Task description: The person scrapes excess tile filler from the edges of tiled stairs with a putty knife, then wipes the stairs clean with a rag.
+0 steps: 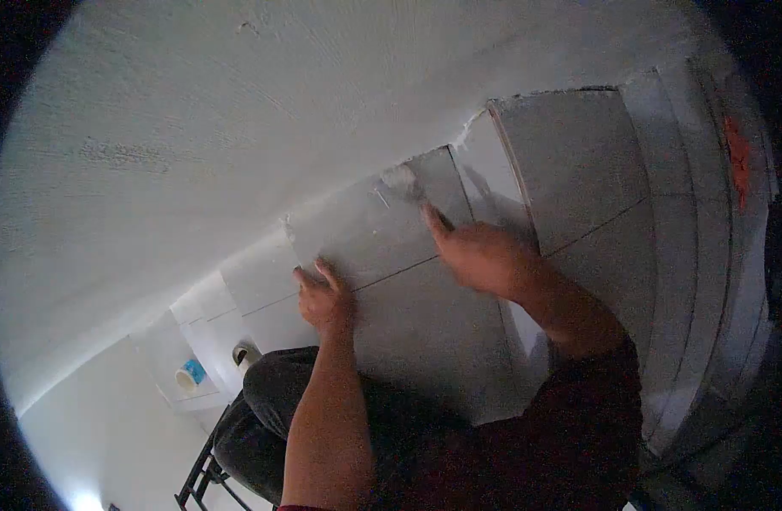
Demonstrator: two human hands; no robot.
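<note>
White plaster wall (195,128) fills everything above the tile (374,234). Grey tiling (587,170) runs beside and below it, thin joints between. The tile is grey, set flat on the wall, with a white adhesive smear (399,180) at its top corner.

Left hand (324,300) is on the tile's lower edge, fingers flat and close together. Right hand (484,255) is on the tile too, index stretched toward the smear; the other fingers are blurred, can't tell.

Knee (276,400) is below the tile, with a black frame (205,473) under it. Cup (189,376), white and blue, sits on a ledge well left of the tile, contents unclear. Roll (242,354) is just beside the cup.
</note>
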